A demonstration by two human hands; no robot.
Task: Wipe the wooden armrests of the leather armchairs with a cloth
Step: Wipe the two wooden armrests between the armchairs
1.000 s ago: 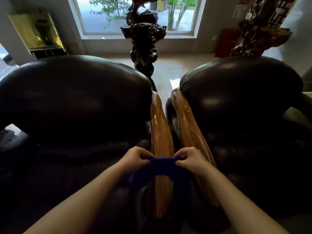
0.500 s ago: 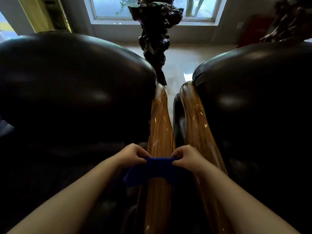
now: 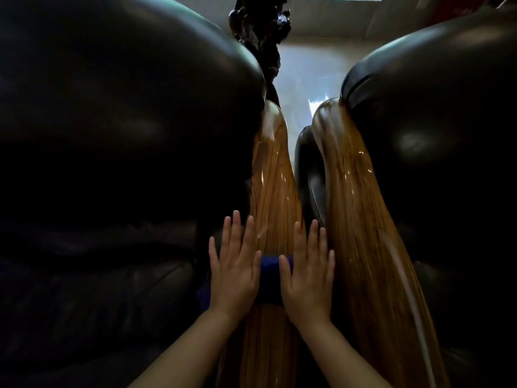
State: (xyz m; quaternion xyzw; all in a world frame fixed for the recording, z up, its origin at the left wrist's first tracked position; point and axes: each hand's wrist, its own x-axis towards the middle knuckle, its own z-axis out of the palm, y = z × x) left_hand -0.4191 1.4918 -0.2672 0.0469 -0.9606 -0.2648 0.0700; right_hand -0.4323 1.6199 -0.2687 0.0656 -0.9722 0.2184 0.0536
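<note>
Blue cloth (image 3: 270,280) is draped across the left chair's wooden armrest (image 3: 272,197), pinned under both palms. Left hand (image 3: 234,271) and right hand (image 3: 309,275) lie flat w/ fingers spread, so no real grip, just pressing. Armrest's long axis runs straight away from the person toward the chair back, so imo the stroke goes fwd. The 2nd armrest (image 3: 363,219) sits just beside the right hand.

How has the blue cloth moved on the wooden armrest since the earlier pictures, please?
Cannot tell about travel, since the camera moved too. The blue cloth stays on the left chair's armrest, now pressed flat under both open hands instead of pinched.
</note>
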